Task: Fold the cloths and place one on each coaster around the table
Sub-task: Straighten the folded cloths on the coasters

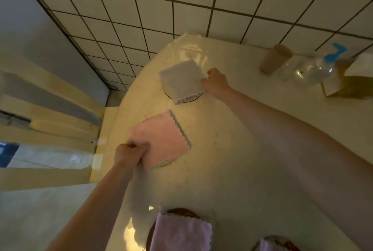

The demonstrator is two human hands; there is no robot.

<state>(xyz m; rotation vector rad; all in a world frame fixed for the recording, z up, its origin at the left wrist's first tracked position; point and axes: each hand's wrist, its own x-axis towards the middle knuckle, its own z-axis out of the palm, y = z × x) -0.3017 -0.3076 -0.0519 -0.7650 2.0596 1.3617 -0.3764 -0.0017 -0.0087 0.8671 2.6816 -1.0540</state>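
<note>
A folded pink cloth [161, 139] lies over a round coaster [168, 164] near the table's left edge. My left hand [129, 154] grips its near left corner with curled fingers. Farther back, a folded white cloth [180, 81] sits on another coaster [191, 99]. My right hand [217, 83] holds that cloth's right edge, fingers curled at it. At the bottom, a folded lilac cloth [179, 232] covers a dark coaster [181, 211]. Another cloth on a coaster [276, 243] shows at the bottom edge, mostly cut off.
The pale table [232, 160] curves along its left edge above the floor. At the back right stand a tan cup [274, 59], a clear spray bottle with a blue trigger [319, 67] and a box [351, 81]. Clear plastic wrapping [189, 48] lies behind the white cloth.
</note>
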